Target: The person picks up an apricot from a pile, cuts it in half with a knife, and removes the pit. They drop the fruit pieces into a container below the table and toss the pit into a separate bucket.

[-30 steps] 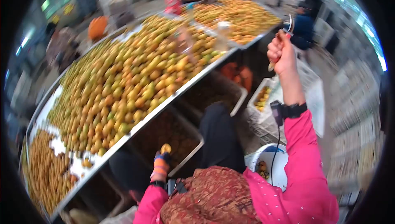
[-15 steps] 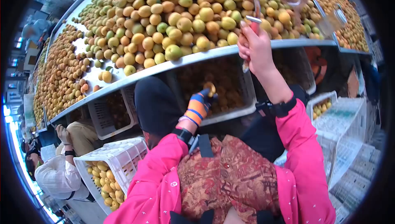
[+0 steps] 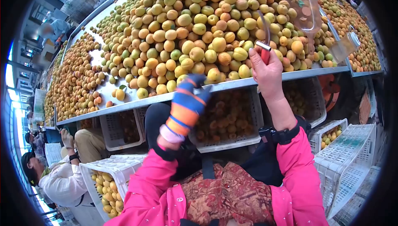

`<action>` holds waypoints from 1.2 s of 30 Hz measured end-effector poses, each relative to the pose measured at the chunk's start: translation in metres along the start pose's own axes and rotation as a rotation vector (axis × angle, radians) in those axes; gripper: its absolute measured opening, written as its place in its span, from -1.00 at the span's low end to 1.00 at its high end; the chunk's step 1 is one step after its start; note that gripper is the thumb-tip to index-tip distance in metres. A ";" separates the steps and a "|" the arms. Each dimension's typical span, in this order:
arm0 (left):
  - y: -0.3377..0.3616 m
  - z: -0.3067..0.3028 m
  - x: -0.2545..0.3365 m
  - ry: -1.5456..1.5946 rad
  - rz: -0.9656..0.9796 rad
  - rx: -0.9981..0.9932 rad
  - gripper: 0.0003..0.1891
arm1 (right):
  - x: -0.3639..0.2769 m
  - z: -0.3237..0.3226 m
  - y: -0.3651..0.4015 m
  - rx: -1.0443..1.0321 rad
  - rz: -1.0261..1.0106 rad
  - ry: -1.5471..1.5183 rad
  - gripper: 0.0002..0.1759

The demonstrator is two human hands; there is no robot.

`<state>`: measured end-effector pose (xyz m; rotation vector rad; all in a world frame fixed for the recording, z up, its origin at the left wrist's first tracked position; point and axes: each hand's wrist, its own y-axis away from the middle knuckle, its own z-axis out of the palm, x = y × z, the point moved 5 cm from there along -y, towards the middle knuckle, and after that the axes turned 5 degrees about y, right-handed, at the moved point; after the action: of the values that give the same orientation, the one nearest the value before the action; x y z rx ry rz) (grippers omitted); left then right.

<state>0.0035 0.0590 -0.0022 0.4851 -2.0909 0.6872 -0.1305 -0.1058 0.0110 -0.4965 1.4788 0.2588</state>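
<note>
My left hand [image 3: 188,105], in a blue and orange striped glove, is over the table's front edge, just short of the apricots. Motion blurs it a little; its fingers look apart, with no fruit showing between them. In my right hand [image 3: 267,74] is a knife [image 3: 265,35] with a red handle, a metal collar and a thin curved blade pointing up. The blade overlaps the heap of yellow-green and orange apricots [image 3: 199,29] on the table. Below the edge, between my knees, a crate [image 3: 226,145] holds fruit in shadow.
The metal table edge [image 3: 232,86] runs across in front of me. More crates stand under it, including one at the left [image 3: 108,143]. A white crate of apricots [image 3: 112,164] is at my left, near a seated person [image 3: 66,180]. Stacked crates [image 3: 346,155] stand at my right.
My left hand has risen from over the crate to the table edge, and the fruit piece it held is no longer seen in it. My right hand still grips the knife.
</note>
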 end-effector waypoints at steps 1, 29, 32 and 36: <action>-0.025 -0.008 -0.008 -0.094 0.052 0.021 -0.72 | -0.002 0.000 0.001 0.001 -0.023 -0.009 -0.84; -0.085 0.057 -0.014 1.682 -0.463 -0.434 -0.46 | 0.019 0.035 -0.007 -0.268 -0.018 0.083 -0.66; -0.082 0.059 -0.016 1.831 -0.498 -0.438 -0.45 | 0.017 0.044 -0.002 -0.250 -0.009 0.105 -0.64; -0.083 0.061 -0.017 1.771 -0.415 -0.480 -0.37 | 0.035 0.057 -0.001 -0.229 0.001 0.114 -0.67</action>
<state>0.0223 -0.0423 -0.0210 -0.0690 -0.3811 0.1223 -0.0762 -0.0844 -0.0224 -0.7042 1.5685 0.4089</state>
